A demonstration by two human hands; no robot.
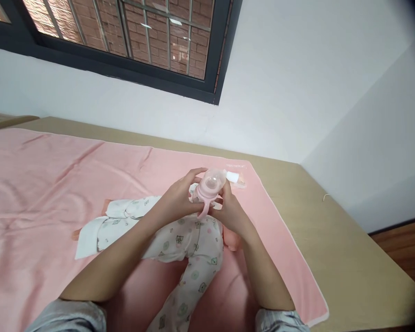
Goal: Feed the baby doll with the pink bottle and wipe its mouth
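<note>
Left hand (185,193) and right hand (230,210) grip the bottle (206,190) mid-frame. Best held steadily, its clear cap (213,179) squeezed lightly.

The bottle (209,186) looks like smooth, glossy plastic, see-through at the top. The blanket (55,175) is soft-looking, creased cloth, the printed suit (180,240) matt cloth, and the tabletop (311,221) smooth, wood-like and matt. Outside, metal-looking bars (168,37) front rough brick (197,60).

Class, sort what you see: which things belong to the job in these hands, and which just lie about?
Job in hand:
- left hand
- right hand
- bottle
- probably the doll

Seemingly just lying about:
- blanket, spread underneath
- white item, unclear what
</note>
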